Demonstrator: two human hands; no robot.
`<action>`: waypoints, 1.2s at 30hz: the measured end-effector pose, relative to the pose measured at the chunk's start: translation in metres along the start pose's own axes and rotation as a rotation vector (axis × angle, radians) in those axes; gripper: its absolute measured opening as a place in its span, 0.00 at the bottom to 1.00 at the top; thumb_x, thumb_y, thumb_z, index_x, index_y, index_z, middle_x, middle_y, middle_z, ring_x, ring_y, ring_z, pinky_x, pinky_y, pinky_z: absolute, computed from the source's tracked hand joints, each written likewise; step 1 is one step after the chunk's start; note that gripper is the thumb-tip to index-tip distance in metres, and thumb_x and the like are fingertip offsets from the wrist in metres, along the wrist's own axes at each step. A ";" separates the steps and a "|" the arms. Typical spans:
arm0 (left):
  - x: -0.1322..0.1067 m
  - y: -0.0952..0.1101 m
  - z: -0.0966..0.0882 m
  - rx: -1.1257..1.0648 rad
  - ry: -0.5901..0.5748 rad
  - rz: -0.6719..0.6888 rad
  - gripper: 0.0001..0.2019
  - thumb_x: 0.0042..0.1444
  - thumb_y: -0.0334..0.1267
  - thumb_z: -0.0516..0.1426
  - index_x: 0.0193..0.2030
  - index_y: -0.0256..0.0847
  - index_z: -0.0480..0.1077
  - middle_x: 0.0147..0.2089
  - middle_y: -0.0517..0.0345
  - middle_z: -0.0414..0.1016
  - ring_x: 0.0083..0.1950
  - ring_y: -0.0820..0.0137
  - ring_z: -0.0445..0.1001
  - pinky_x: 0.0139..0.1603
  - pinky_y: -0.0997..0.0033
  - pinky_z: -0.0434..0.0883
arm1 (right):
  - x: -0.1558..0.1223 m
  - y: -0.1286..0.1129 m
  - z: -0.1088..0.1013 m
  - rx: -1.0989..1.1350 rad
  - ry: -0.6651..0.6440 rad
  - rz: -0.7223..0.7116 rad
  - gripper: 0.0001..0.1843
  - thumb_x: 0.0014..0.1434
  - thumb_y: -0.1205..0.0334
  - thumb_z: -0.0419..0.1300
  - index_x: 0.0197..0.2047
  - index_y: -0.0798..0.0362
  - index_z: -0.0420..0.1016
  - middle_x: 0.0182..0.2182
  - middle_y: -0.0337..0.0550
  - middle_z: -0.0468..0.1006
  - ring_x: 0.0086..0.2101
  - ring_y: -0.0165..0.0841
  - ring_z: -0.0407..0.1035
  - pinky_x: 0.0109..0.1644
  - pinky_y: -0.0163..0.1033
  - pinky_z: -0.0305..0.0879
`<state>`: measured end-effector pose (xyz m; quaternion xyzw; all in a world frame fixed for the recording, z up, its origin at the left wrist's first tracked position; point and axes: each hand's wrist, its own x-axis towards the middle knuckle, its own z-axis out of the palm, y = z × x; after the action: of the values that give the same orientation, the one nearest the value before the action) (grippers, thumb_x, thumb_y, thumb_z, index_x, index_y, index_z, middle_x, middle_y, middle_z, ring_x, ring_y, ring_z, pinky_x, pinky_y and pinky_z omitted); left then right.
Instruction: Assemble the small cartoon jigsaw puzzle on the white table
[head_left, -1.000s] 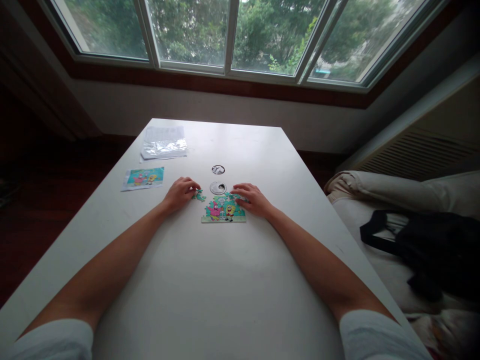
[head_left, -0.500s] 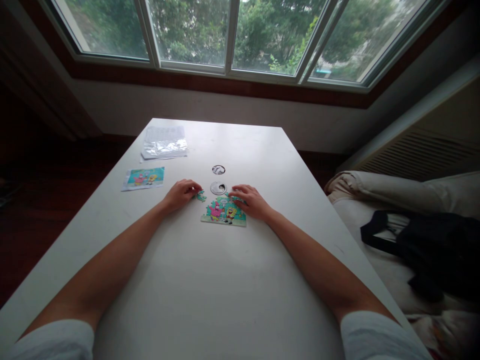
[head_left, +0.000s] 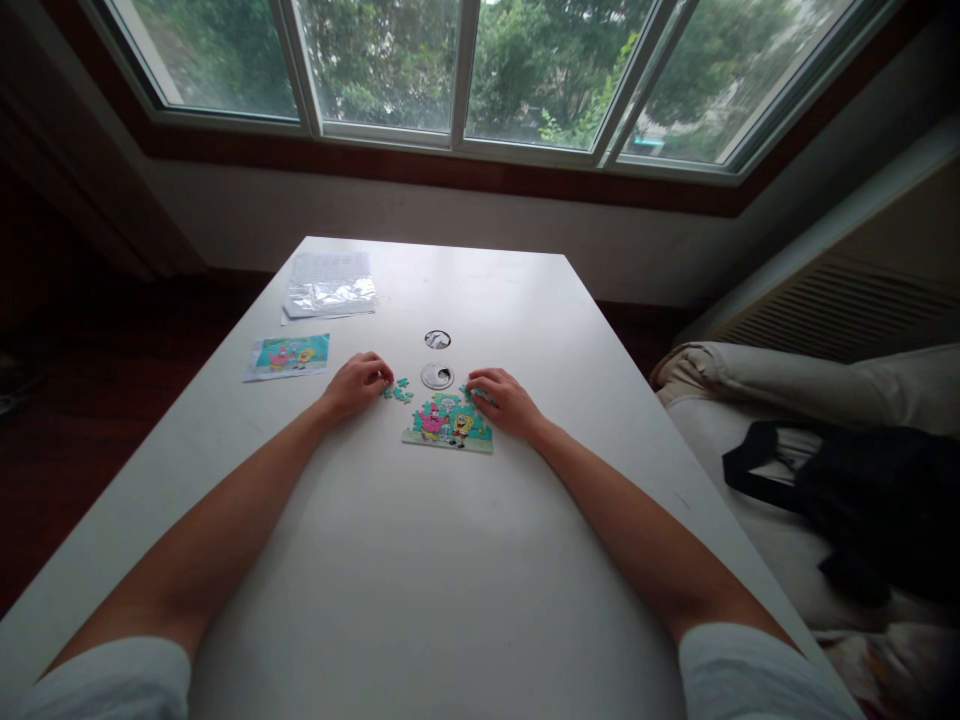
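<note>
A partly joined jigsaw puzzle [head_left: 448,427] with a pink figure and a yellow figure lies flat on the white table; its upper edge is uneven. My left hand [head_left: 360,385] is at the left of several loose green puzzle pieces [head_left: 402,393], its fingers curled together; whatever the fingertips hold, if anything, is too small to make out. At the puzzle's upper right corner rests my right hand [head_left: 504,402], fingers apart and reaching left. Small green pieces [head_left: 465,391] show by its fingertips, partly covered by them.
A picture sheet [head_left: 289,356] with the same figures lies on the left of the table [head_left: 435,580]. Behind it is a clear plastic bag with papers [head_left: 330,284]. Two round inserts [head_left: 437,376] are set in the tabletop. A sofa with a dark bag [head_left: 877,500] stands at the right.
My left hand has drawn slightly back to the left and away, leaving more of the loose pieces in sight. My right hand has shifted slightly right, off the puzzle's top edge.
</note>
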<state>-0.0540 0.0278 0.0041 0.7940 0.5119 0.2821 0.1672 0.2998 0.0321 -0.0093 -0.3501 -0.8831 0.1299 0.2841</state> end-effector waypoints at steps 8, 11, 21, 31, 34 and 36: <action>-0.001 0.001 0.003 0.050 -0.023 0.052 0.13 0.60 0.33 0.54 0.42 0.45 0.81 0.43 0.53 0.75 0.45 0.64 0.69 0.50 0.63 0.69 | 0.001 -0.002 -0.001 -0.002 -0.006 0.011 0.11 0.70 0.57 0.57 0.50 0.46 0.79 0.54 0.49 0.78 0.54 0.43 0.70 0.60 0.52 0.68; 0.000 0.001 0.003 0.069 -0.031 0.082 0.15 0.62 0.33 0.53 0.47 0.46 0.81 0.45 0.52 0.75 0.47 0.63 0.69 0.53 0.61 0.69 | 0.001 -0.002 -0.002 0.006 -0.011 0.019 0.11 0.69 0.57 0.57 0.51 0.45 0.79 0.54 0.49 0.78 0.54 0.43 0.70 0.60 0.53 0.68; 0.002 0.005 0.011 0.124 -0.020 0.077 0.12 0.64 0.40 0.57 0.49 0.49 0.82 0.44 0.52 0.74 0.47 0.62 0.69 0.54 0.60 0.67 | 0.001 -0.001 -0.001 0.005 -0.013 0.017 0.12 0.70 0.56 0.57 0.51 0.45 0.79 0.54 0.49 0.78 0.54 0.43 0.70 0.60 0.53 0.68; 0.000 0.019 0.014 0.122 0.029 -0.040 0.10 0.61 0.46 0.61 0.43 0.47 0.82 0.42 0.53 0.74 0.46 0.62 0.70 0.50 0.61 0.68 | 0.001 0.000 0.000 0.005 -0.010 0.014 0.11 0.70 0.56 0.57 0.51 0.45 0.79 0.54 0.49 0.78 0.54 0.43 0.70 0.60 0.53 0.67; -0.001 0.027 0.016 0.151 0.045 -0.076 0.09 0.59 0.46 0.62 0.42 0.48 0.81 0.43 0.53 0.75 0.47 0.61 0.70 0.50 0.60 0.68 | 0.001 0.001 0.000 0.006 -0.013 0.012 0.12 0.70 0.56 0.57 0.51 0.45 0.79 0.54 0.49 0.78 0.54 0.43 0.70 0.60 0.53 0.67; -0.002 0.031 0.018 0.152 0.031 -0.098 0.08 0.58 0.43 0.62 0.42 0.48 0.81 0.43 0.53 0.75 0.47 0.61 0.70 0.49 0.60 0.69 | 0.001 0.001 0.000 0.006 -0.013 0.014 0.12 0.70 0.55 0.57 0.51 0.45 0.79 0.54 0.49 0.78 0.54 0.44 0.70 0.60 0.54 0.67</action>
<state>-0.0215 0.0133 0.0070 0.7739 0.5726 0.2461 0.1125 0.3000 0.0336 -0.0099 -0.3547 -0.8820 0.1367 0.2786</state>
